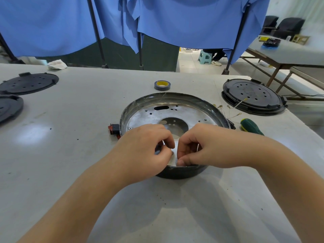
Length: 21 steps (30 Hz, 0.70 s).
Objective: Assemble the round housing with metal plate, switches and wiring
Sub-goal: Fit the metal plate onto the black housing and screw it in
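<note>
A round black housing [168, 97] lies on the table in front of me, with a perforated metal plate [191, 113] seated inside it. A red and black switch [114, 129] sticks out of its left wall. Both hands work at the housing's near rim. My left hand [145, 149] has its fingers curled and pinches a small white piece. My right hand [201, 148] is curled beside it, thumb pressed on the white piece at the rim. What lies under the fingers is hidden. Thin wires [233, 106] with ring terminals lie at the housing's right.
A roll of grey tape [162, 85] stands behind the housing. A green-handled screwdriver [251, 126] lies at the right. Black round covers sit at the right [252, 98] and far left [29, 83]. Blue cloth hangs behind the table.
</note>
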Motion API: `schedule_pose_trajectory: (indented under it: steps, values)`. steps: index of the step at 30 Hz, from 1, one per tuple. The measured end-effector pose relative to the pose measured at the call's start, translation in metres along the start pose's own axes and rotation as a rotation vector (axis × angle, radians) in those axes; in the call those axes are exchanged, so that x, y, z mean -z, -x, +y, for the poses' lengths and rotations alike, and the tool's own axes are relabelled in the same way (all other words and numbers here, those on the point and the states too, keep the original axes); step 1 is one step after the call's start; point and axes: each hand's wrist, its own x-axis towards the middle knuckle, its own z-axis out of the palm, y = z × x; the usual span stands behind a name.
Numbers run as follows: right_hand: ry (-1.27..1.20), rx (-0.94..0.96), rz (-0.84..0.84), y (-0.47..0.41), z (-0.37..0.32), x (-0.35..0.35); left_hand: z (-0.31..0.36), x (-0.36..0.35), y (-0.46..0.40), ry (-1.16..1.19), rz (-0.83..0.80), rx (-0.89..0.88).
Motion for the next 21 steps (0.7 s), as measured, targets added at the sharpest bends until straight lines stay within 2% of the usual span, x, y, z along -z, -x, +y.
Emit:
schedule_pose_trajectory:
  steps: [13, 21]
  values:
    - [0.040, -0.031, 0.032, -0.0008, -0.0004, -0.0026, -0.0002, -0.0006, -0.0001, 0.007, 0.015, 0.000]
    - [-0.008, 0.004, -0.006, 0.0024, -0.0010, 0.0009, 0.0006, -0.0008, -0.0002, 0.005, 0.024, 0.003]
